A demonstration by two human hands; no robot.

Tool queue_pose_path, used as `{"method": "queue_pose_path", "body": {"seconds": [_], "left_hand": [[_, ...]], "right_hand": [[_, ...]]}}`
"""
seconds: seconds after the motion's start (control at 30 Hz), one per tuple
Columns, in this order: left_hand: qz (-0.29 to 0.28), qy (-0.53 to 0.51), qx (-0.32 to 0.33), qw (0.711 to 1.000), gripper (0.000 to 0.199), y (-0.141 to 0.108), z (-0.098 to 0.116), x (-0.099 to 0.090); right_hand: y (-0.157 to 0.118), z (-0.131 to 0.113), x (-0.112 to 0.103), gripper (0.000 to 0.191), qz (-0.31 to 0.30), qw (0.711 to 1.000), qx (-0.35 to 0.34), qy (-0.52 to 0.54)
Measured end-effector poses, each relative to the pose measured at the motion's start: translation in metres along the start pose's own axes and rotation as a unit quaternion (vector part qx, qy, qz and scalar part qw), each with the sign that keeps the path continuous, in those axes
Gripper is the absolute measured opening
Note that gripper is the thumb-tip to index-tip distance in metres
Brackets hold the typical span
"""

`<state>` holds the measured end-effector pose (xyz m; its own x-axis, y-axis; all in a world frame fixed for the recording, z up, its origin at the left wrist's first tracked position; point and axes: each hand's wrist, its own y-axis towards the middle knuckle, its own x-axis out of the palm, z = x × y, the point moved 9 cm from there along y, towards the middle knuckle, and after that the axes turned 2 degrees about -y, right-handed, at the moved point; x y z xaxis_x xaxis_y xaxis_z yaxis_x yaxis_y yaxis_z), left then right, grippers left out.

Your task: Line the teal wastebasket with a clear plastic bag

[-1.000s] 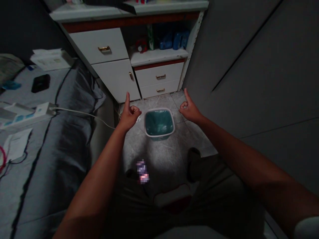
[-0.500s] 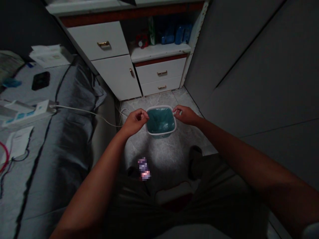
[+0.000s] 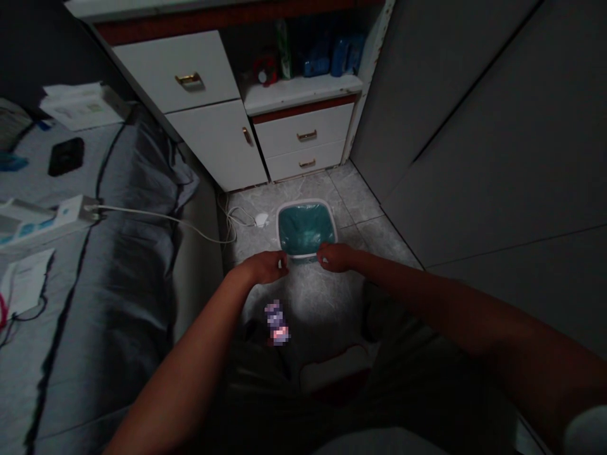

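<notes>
Head cam view of a pretty dim room: both bare hands are down at the near edge of a square plastic wastebasket [image 3: 306, 203], which sits on marble-look floor tiles [image 3: 363, 230] with a thick white rim and a teal bag liner [image 3: 303, 230] sagging inside in soft creases. The left hand [image 3: 260, 267] and right hand [image 3: 337, 257] sit a short way apart, with the fingers [image 3: 281, 262] curled in at the rim, touching it or right up against it. Honestly you can't tell from here whether they're clenched on the rim, pinching the liner, or just resting there. Behind the basket is a white laminate cabinet [image 3: 215, 142] with brass pulls [image 3: 188, 79] and a shelf [image 3: 298, 88] holding blue bottles [image 3: 317, 63]. A small white object [image 3: 260, 219] lies on the tiles to the left of the basket. Over on the left, a bed with rumpled grey bedding [image 3: 133, 253] carries a black phone [image 3: 66, 156], some papers [image 3: 83, 106] and a white power strip [image 3: 71, 212], whose pale cable [image 3: 161, 218] droops to the floor. A pixelated blur [image 3: 276, 322] sits below the hands, too smeared to make out.
</notes>
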<state>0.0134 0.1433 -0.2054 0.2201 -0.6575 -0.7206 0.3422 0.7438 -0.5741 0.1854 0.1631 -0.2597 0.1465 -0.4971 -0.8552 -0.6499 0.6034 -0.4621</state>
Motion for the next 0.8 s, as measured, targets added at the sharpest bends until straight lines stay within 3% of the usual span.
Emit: {"method": "queue_pose_path", "body": {"seconds": [0.27, 0.43, 0.63, 0.8], "left_hand": [[0.011, -0.006, 0.001, 1.000, 0.020, 0.000, -0.006, 0.000], [-0.012, 0.018, -0.008, 1.000, 0.025, -0.003, -0.010, 0.000], [-0.001, 0.000, -0.024, 1.000, 0.024, -0.004, -0.022, -0.006], [-0.011, -0.011, -0.034, 0.999, 0.036, 0.000, -0.026, -0.005]], "right_hand": [[0.022, 0.000, 0.010, 0.029, -0.038, 0.996, -0.063, 0.057], [0.026, 0.006, -0.004, 0.035, -0.047, 0.992, -0.050, 0.110], [0.021, 0.011, -0.065, 0.041, -0.001, 0.988, -0.081, 0.132], [0.013, 0.040, -0.151, 0.034, 0.145, 0.973, -0.027, 0.179]]}}
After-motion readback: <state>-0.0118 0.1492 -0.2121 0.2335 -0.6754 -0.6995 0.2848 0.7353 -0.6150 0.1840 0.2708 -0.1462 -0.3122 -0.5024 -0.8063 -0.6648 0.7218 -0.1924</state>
